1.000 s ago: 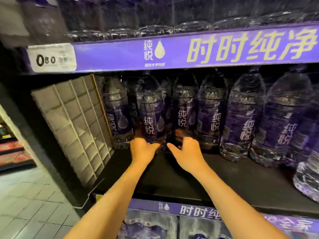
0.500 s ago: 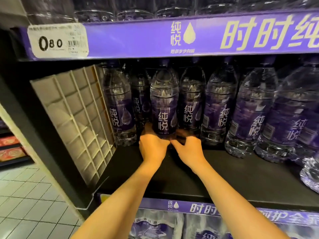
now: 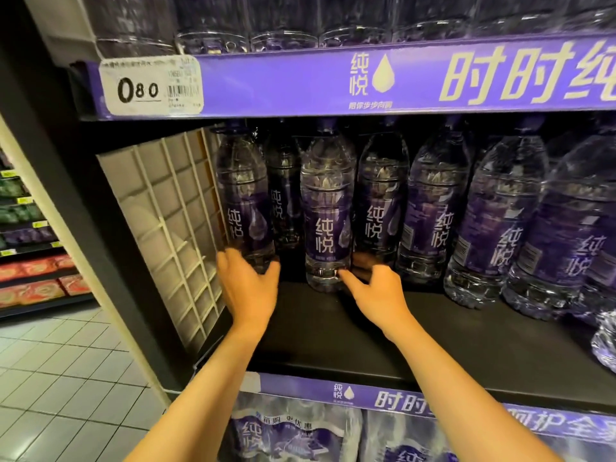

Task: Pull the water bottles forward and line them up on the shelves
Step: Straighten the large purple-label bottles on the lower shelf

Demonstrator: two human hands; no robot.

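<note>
1. The left hand [image 3: 248, 288] has its grip open, fingers spread at the base of the leftmost bottle [image 3: 245, 198]; contact is blurred and cannot be told.
2. The right hand [image 3: 375, 290] curls loosely, thumb tip touching the base of the front bottle [image 3: 328, 211]; its fingers reach behind, blurred, so the grip cannot be told.
3. That front bottle stands upright, ahead of its neighbours in the row of water bottles [image 3: 500, 221].
4. All stand on the black shelf [image 3: 400, 345], beside a white grid divider [image 3: 173, 221].
</note>
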